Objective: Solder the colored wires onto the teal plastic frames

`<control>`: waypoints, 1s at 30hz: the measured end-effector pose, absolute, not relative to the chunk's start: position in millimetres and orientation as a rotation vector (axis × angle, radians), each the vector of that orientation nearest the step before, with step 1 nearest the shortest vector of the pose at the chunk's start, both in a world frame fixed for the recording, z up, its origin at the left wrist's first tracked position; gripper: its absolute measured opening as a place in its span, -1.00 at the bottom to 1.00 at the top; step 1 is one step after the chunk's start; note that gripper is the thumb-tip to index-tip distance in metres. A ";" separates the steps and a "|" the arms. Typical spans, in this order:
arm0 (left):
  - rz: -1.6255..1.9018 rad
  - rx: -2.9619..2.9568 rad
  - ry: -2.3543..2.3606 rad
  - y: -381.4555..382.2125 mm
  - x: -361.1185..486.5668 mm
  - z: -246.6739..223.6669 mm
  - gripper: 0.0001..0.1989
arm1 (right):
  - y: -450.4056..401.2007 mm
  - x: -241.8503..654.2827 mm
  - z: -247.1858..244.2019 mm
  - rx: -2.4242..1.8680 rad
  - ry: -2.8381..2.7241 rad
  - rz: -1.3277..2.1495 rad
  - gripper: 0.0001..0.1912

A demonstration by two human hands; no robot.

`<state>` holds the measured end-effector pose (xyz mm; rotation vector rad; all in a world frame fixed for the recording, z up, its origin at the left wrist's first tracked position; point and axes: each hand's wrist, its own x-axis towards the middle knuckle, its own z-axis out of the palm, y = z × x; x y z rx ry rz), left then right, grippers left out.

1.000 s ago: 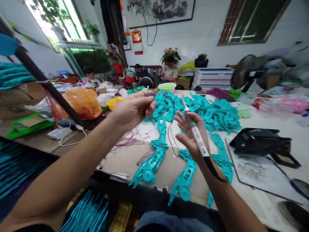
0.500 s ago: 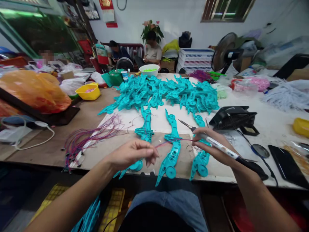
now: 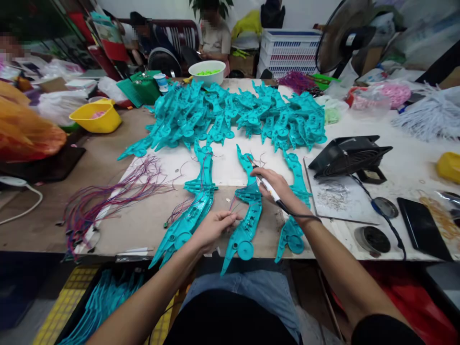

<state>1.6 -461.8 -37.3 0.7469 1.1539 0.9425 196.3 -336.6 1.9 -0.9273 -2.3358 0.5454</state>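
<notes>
Three long teal plastic parts lie side by side before me: a left one (image 3: 203, 191), a middle one (image 3: 253, 211) and a right one (image 3: 296, 184). My right hand (image 3: 275, 187) grips a white soldering iron (image 3: 269, 188), its tip over the upper end of the middle part. Beside that part's lower half, my left hand (image 3: 215, 227) pinches thin wires (image 3: 233, 208) between thumb and fingers. A bundle of red and blue wires (image 3: 108, 203) is spread on the left.
Behind lies a heap of teal parts (image 3: 230, 115). A black fan (image 3: 348, 155), a round tin (image 3: 373, 239) and a black phone (image 3: 424, 227) stand or lie at right. A yellow basket (image 3: 97, 117) is at left. People sit beyond the table.
The soldering iron has swung from beside the middle part onto its upper end. My right hand no longer holds the wires. My left hand has shifted slightly, and the view has tilted down.
</notes>
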 end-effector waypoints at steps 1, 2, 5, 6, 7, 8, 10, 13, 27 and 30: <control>0.942 0.738 1.153 -461.2 1.3 -39.9 -0.59 | -346.9 197.6 -5.4 -0.965 -2.242 0.636 -0.61; 0.942 0.733 1.147 -461.0 0.9 -42.1 -0.59 | -358.0 199.0 -11.1 -0.998 -2.141 0.734 -0.65; 0.950 0.741 1.125 -461.6 0.0 -46.5 -0.60 | -386.9 201.8 -19.8 -1.042 -1.924 0.974 -0.69; 0.951 0.742 1.122 -461.9 -0.2 -47.3 -0.61 | -393.2 201.9 -20.8 -1.044 -1.888 1.010 -0.69; 0.947 0.743 1.121 -462.3 -0.3 -47.6 -0.61 | -397.6 201.6 -21.4 -1.044 -1.864 1.028 -0.70; 0.937 0.749 1.124 -462.6 -0.6 -47.5 -0.61 | -400.4 201.0 -21.5 -1.046 -1.852 1.031 -0.71; 0.897 0.774 1.131 -462.9 -1.4 -45.6 -0.63 | -403.2 199.5 -21.2 -1.059 -1.853 0.996 -0.74; 0.830 0.882 1.133 -460.6 -2.7 -38.8 -0.63 | -405.5 197.7 -20.4 -1.063 -1.911 0.952 -0.74; 0.796 1.268 1.260 -437.0 12.3 -28.4 -0.80 | -414.0 192.0 -33.7 -0.916 -2.084 0.789 -0.75; 0.768 1.244 1.297 -440.4 11.5 -32.6 -0.80 | -418.2 195.6 -32.4 -0.897 -2.081 0.741 -0.75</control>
